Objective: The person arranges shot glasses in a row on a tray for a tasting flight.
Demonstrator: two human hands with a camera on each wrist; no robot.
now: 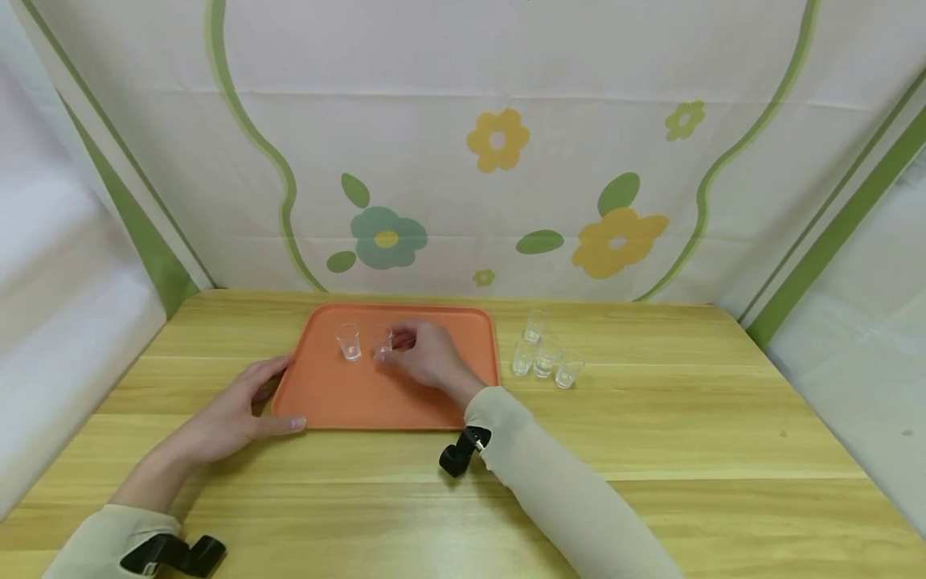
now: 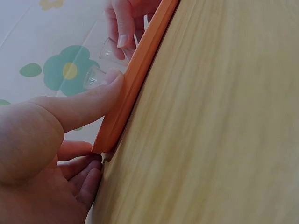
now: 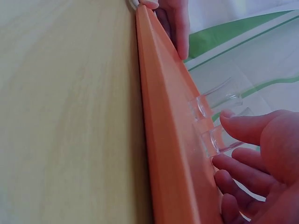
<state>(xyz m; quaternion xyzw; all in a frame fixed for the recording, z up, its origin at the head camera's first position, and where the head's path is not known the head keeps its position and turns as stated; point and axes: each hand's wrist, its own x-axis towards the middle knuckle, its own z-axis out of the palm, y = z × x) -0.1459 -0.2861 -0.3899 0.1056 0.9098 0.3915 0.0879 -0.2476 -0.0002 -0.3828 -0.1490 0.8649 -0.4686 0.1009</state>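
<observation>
An orange tray (image 1: 362, 406) lies on the wooden table, its front left corner held by my left hand (image 1: 231, 414). In the left wrist view the thumb (image 2: 96, 105) presses along the rim while the other fingers bend at the corner. My right hand (image 1: 428, 354) reaches over the tray and pinches a small clear shot glass (image 3: 216, 141) between thumb and fingers. This glass stands upright, its base at the tray surface. Just left of it, a second shot glass (image 1: 350, 344) stands upright on the tray, untouched.
Several more clear shot glasses (image 1: 546, 360) stand in a cluster on the table (image 1: 687, 418), right of the tray. A white cloth with printed flowers (image 1: 448, 185) rises behind the table's back edge. Cloth walls also flank both sides.
</observation>
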